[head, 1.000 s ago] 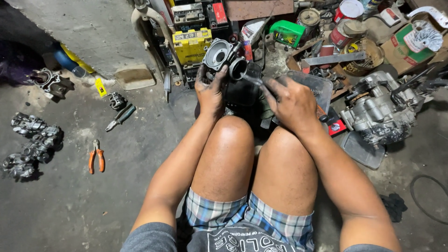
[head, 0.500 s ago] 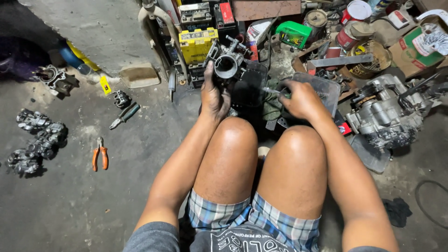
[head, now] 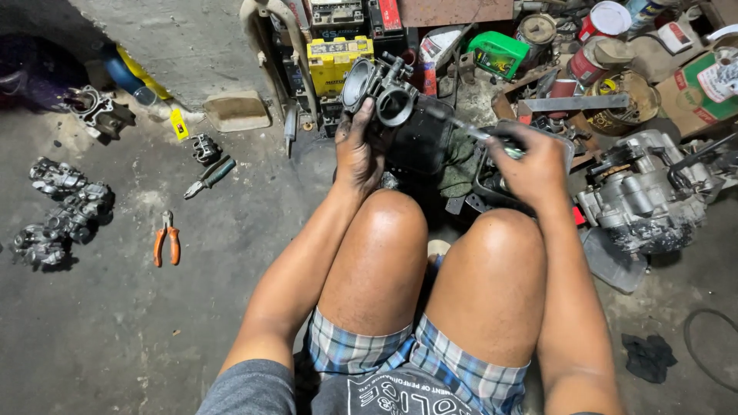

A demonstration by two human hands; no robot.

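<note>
On the floor at the far left lie grey engine castings and orange-handled pliers, well apart from the work. The left hand has its grip clenched around the lower body of a metal carburetor, held up in front of the knees with its round bore facing the camera, just before a yellow battery. The right hand grasps a slim tool whose shaft points at the carburetor's side. To do this well, I judge the left hand should brace the body rigidly while the tool is seated squarely before turning. Compared with half a second earlier, the carburetor sits higher and the right hand has lifted off the dark tray, near the grey engine block.
</note>
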